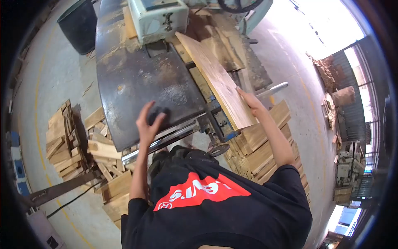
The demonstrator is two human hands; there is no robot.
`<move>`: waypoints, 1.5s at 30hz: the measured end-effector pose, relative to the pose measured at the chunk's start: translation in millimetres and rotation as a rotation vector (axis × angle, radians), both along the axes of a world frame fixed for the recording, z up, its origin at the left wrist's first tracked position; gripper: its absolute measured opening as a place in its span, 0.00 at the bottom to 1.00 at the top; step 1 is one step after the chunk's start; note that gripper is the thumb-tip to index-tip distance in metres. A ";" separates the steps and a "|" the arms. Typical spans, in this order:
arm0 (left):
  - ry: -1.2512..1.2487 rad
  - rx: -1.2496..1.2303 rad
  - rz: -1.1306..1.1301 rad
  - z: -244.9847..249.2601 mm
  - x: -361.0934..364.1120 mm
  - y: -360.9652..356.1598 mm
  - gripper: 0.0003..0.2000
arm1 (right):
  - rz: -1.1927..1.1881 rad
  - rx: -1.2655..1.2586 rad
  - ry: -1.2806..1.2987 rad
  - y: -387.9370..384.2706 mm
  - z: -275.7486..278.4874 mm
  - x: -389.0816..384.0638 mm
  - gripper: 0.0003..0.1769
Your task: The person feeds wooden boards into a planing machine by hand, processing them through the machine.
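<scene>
A long pale wooden board stands tilted on its edge at the right side of the dark metal machine table, running from the machine head toward me. My right hand is at the near half of this board, gripping it along its right edge. Above the table's near part, my left hand has thumb and fingers spread with nothing between them, and a dark shadow lies just beside it. The black saw-like guide parts sit at the table's near right corner, under the board's end.
A pale green machine head stands at the table's far end. Stacked planks are at the right, and loose offcuts lie piled on the left floor. A dark bin stands far left. A metal bar juts out right.
</scene>
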State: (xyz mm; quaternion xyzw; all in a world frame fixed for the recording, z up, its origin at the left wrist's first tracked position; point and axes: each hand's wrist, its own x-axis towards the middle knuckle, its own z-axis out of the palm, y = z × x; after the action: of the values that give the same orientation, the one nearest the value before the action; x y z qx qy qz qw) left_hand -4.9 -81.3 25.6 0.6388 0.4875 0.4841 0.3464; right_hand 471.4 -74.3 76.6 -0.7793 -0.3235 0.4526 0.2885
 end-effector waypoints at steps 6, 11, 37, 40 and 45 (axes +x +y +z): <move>-0.336 -0.182 -0.409 51.5 28.5 -108.1 0.44 | 0.027 0.157 0.399 -10.7 6.6 -162.6 0.34; -0.759 -0.435 0.246 23.5 12.6 -149.7 0.23 | 0.018 0.220 0.498 -15.0 -36.4 -269.0 0.28; 0.877 -0.170 -0.063 -0.9 -33.8 -59.5 0.76 | 0.059 0.787 -0.021 1.1 -38.8 -250.9 0.14; 0.826 -0.103 -0.067 -9.6 -14.8 -56.1 0.69 | 0.144 1.009 -0.321 -6.7 3.6 -253.1 0.09; 0.769 -0.013 -0.078 -23.2 5.1 -39.4 0.71 | 0.404 0.978 -0.477 -15.3 -26.5 -249.1 0.11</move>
State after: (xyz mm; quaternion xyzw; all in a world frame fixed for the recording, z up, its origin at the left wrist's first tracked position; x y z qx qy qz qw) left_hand 0.2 -120.8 2.4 0.7896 0.5600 0.1927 0.1606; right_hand 222.4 -89.7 50.1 -0.5586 -0.6935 0.1086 0.4418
